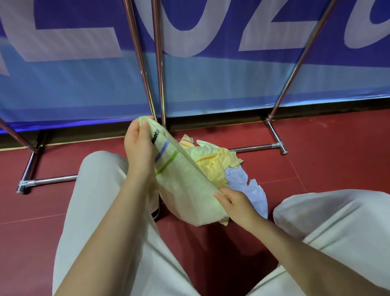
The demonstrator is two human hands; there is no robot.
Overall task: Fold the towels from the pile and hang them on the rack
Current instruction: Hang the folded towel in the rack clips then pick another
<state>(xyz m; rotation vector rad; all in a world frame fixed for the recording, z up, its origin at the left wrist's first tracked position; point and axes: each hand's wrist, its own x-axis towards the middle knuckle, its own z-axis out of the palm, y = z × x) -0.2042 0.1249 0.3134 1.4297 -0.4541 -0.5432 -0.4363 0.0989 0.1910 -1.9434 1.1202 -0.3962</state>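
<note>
rack (29, 169) chrome, base on red floor | left hand (140, 144) pinches top corner of pale green towel (185, 186) | towel held taut above pile (216, 160) on floor | right hand (237, 205) pinches lower towel edge

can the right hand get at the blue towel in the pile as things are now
Probably not yet. The right hand pinches the green towel, so it is occupied, though the blue towel lies uncovered right beside it on the pile.
</note>
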